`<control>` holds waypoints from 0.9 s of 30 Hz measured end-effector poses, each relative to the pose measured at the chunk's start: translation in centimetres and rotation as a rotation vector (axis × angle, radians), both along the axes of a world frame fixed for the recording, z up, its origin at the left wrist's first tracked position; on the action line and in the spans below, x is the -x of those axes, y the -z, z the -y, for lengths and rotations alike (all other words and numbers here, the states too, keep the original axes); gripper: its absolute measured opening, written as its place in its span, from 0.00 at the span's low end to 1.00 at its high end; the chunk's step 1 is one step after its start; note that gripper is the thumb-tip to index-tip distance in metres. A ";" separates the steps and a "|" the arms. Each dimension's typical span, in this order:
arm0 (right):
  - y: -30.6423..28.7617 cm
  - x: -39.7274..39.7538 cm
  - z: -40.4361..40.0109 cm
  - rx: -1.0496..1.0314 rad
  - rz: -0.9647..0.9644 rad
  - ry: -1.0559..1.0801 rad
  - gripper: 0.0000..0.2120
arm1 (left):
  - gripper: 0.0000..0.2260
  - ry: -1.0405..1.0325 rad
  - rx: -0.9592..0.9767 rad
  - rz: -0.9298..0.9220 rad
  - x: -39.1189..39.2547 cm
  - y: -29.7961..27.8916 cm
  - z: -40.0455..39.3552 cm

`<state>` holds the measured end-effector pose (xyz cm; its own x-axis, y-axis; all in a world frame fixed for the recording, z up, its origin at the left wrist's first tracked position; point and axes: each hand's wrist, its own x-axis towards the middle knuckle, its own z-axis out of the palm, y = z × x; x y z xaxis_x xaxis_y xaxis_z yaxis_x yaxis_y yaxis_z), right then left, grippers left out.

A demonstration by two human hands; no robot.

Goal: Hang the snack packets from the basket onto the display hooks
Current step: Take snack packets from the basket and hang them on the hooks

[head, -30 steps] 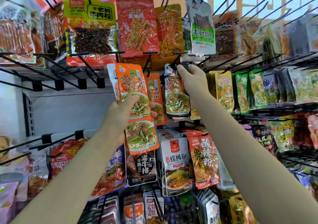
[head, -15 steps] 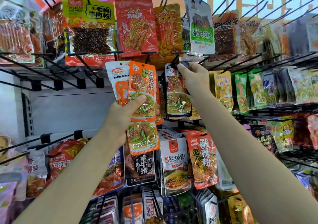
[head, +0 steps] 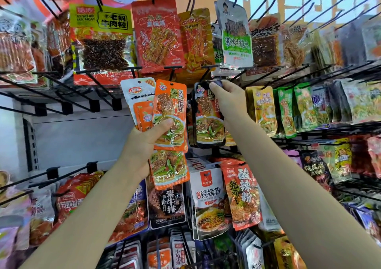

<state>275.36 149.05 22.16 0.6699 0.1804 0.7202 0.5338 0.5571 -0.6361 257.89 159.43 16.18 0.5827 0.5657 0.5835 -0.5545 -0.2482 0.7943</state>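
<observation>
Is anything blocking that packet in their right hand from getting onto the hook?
Nothing visible does. The right hand pinches the packet by its top, right at the hook; the fingers hide whether it is threaded on.

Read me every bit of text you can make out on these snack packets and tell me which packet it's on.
"VEGETARIAN MEAT" and "老妈牛肉粒": yellow-green packet, top row.
"螺蛳粉": white packet, lower row.
"酸辣粉": orange-red packet beside it.
"手撕素牛排": black packet.
"20%": white packet held in the left hand.
Text on the orange packets in that hand, the packet under the right hand and the rest: too blurred.
</observation>
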 end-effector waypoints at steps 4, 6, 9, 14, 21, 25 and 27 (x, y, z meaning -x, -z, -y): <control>0.3 -0.1 -0.1 0.024 0.047 0.062 0.03 | 0.08 0.012 0.002 0.003 -0.2 -0.1 0.2; 0.4 -0.4 -0.3 0.018 0.114 0.238 0.10 | 0.08 0.021 0.003 0.009 -0.2 -0.1 0.2; 0.9 0.5 0.2 -0.091 0.224 0.502 0.08 | 0.09 0.033 0.004 0.023 -0.2 0.0 0.3; 1.6 3.7 1.0 0.130 0.236 0.205 0.19 | 0.07 0.052 0.006 0.024 -0.2 0.0 1.0; 2.3 5.8 -0.7 0.271 0.222 -0.016 0.06 | 0.10 -0.083 0.009 -0.093 1.2 -0.1 0.3; 2.1 5.7 -0.9 0.252 0.142 -0.036 0.03 | 0.15 -0.079 0.109 -0.065 3.3 -0.4 -1.4; 2.0 6.1 -1.1 0.261 0.128 -0.032 0.08 | 0.09 -0.045 0.089 -0.036 4.0 -0.5 -1.6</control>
